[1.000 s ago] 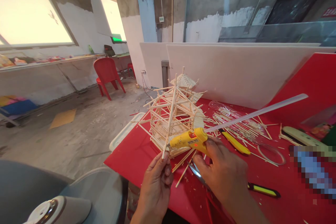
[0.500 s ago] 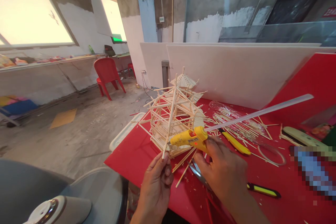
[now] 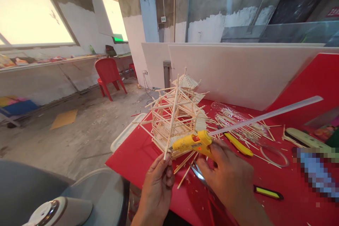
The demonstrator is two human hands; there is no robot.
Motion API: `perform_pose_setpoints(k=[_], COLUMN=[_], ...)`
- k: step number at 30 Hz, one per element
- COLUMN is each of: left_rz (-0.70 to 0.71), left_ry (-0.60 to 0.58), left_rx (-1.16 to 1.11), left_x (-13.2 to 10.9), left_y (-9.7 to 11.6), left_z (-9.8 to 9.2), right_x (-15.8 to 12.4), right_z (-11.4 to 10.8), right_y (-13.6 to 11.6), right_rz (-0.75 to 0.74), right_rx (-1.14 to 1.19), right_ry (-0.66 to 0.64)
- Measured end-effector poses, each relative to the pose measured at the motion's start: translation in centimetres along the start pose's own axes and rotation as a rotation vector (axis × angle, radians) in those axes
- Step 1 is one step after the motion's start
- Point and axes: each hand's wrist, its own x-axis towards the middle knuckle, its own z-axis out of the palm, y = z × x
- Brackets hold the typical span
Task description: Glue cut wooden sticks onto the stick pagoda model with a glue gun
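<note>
My left hand (image 3: 158,180) pinches the lower end of a thin wooden stick (image 3: 171,130), which slants up in front of a stick-built pavilion model (image 3: 159,116). My right hand (image 3: 229,173) is closed around the handle of a yellow hot glue gun (image 3: 192,143). The gun's nozzle points left at the stick, just above my left fingertips; whether it touches cannot be told. A long clear glue stick (image 3: 267,116) juts from the back of the gun. Scissors (image 3: 198,173) lie beneath my right hand, their handles partly hidden.
On the red tabletop (image 3: 265,180) lie a yellow utility knife (image 3: 239,144), a black-and-lime knife (image 3: 268,192) and a plastic bag of loose sticks (image 3: 238,118). At lower left, a white lidded cup (image 3: 63,210) rests on a grey stool (image 3: 106,190). A red chair (image 3: 109,76) stands farther back.
My right hand and the glue gun have shifted slightly right and down, the nozzle now lower along the stick. My left hand and the model look the same.
</note>
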Motion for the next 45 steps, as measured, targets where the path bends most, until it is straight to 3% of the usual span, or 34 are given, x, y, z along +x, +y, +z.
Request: perform_pose_setpoints(k=[19,33,45], left_rz=[0.023,0.206,0.237], left_ry=[-0.011,0.008,0.01], left_rx=[0.023,0.119,0.134], left_x=[0.0,1.4,1.8], left_y=[0.0,-0.8,-0.8], left_z=[-0.3,-1.0,-1.0], right_x=[-0.3,-0.1,-0.1], right_z=[-0.4,0.5,1.3], right_y=[-0.1,-0.2,-0.3], right_rz=[0.101,0.109,0.092], right_rx=[0.135,0.139,0.052], right_ry=[-0.069,-0.062,-0.049])
